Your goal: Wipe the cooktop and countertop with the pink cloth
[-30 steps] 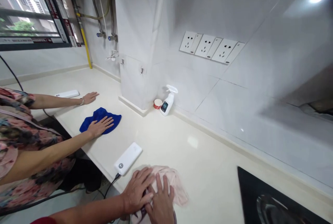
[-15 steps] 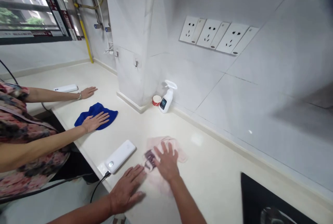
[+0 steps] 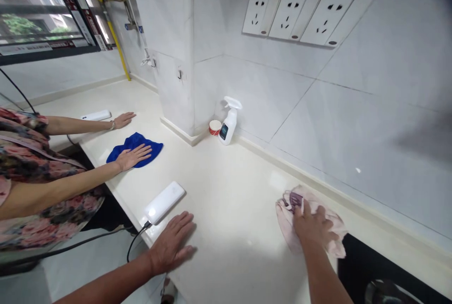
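My right hand [image 3: 314, 226] presses a crumpled pink cloth [image 3: 289, 228] with a dark printed patch onto the pale countertop [image 3: 233, 191]. Its fingers are bent into the fabric, and the cloth reaches the corner of a black cooktop [image 3: 367, 266]. My left hand [image 3: 173, 240] rests on the counter near its front edge, fingers stretched out and holding nothing. Just beyond it lies a white power bank [image 3: 165, 203] with a black cable plugged into its near end.
At left, a co-worker's hand [image 3: 134, 157] lies on a blue cloth [image 3: 123, 146]; the other hand [image 3: 124, 119] is by a second white device [image 3: 97, 115]. A white spray bottle [image 3: 229, 125] and a red-and-white tub [image 3: 214, 128] stand against the wall under sockets [image 3: 291, 12].
My right hand has slid the pink cloth to the right, up to the cooktop's corner, and the cloth is more bunched. My left hand stays on the counter. The view has shifted slightly.
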{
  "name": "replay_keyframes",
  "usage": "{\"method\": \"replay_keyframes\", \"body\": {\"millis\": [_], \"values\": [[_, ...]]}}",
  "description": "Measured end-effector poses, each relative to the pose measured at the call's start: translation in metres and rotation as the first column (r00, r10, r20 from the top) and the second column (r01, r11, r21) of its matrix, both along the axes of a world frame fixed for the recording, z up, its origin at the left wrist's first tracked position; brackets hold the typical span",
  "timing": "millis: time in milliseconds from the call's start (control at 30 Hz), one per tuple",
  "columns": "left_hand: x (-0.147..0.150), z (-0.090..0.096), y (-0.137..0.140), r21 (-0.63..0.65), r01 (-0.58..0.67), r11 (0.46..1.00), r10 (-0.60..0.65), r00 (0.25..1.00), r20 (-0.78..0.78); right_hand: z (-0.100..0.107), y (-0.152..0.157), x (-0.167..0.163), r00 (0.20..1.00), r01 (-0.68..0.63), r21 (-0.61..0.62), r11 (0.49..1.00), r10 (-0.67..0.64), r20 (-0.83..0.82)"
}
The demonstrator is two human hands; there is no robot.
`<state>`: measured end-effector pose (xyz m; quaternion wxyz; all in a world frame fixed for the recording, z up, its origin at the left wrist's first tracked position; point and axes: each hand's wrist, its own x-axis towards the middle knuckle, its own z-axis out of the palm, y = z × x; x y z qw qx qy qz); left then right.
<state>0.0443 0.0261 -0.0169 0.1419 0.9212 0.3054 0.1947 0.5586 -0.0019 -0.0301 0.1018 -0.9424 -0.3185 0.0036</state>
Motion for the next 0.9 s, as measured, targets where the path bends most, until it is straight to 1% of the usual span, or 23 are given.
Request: {"method": "replay_keyframes", "body": {"millis": [67,133,200,267,333,367,433,500,567,633,700,800,833,900], "values": [[0.001,-0.001,0.001,0.000,0.012,1.000,-0.012,1.000,0.008,0.002,-0.003,-0.033,1.000,0.011,0.020,1.000,-0.012,0.028],[0.001,-0.001,0.002,-0.007,0.021,1.000,-0.021,1.000,0.021,0.006,-0.004,-0.078,0.997,-0.035,0.022,0.999,0.033,0.076],[0.001,-0.002,0.002,-0.023,0.030,0.999,-0.029,0.999,0.035,0.010,-0.008,-0.129,0.982,-0.141,0.000,0.990,0.140,0.125],[0.001,-0.003,0.003,-0.037,0.041,0.998,-0.039,0.998,0.050,0.013,-0.015,-0.184,0.954,-0.259,-0.035,0.965,0.261,0.144],[0.001,-0.005,0.004,-0.045,0.054,0.998,-0.052,0.997,0.061,0.015,-0.025,-0.240,0.915,-0.377,-0.058,0.924,0.382,0.129],[0.001,-0.007,0.005,-0.044,0.061,0.997,-0.058,0.996,0.066,0.015,-0.030,-0.267,0.890,-0.440,-0.063,0.896,0.445,0.101],[0.001,-0.010,0.006,-0.034,0.073,0.997,-0.070,0.994,0.080,0.015,-0.040,-0.317,0.828,-0.560,-0.046,0.827,0.561,0.012],[0.000,-0.011,0.005,-0.019,0.092,0.996,-0.090,0.992,0.094,0.014,-0.046,-0.356,0.749,-0.660,-0.013,0.751,0.657,-0.087],[-0.003,-0.011,0.001,-0.005,0.099,0.995,-0.098,0.990,0.100,0.016,-0.049,-0.381,0.683,-0.721,0.010,0.693,0.713,-0.156],[-0.010,-0.009,-0.006,-0.004,0.082,0.997,-0.082,0.993,0.090,0.018,-0.050,-0.393,0.637,-0.759,0.022,0.651,0.749,-0.183],[-0.021,-0.005,-0.015,-0.007,0.037,0.999,-0.036,0.996,0.080,0.021,-0.049,-0.400,0.570,-0.809,0.048,0.585,0.803,-0.174],[-0.039,0.001,-0.026,-0.009,-0.048,0.999,0.048,0.997,0.060,0.025,-0.047,-0.411,0.449,-0.881,0.096,0.462,0.883,-0.136],[-0.045,0.003,-0.028,-0.007,-0.076,0.997,0.077,0.996,0.052,0.026,-0.046,-0.416,0.420,-0.895,0.103,0.433,0.899,-0.125],[-0.053,0.007,-0.028,0.000,-0.118,0.993,0.118,0.993,0.031,0.026,-0.044,-0.426,0.387,-0.912,0.099,0.399,0.915,-0.115]]}}
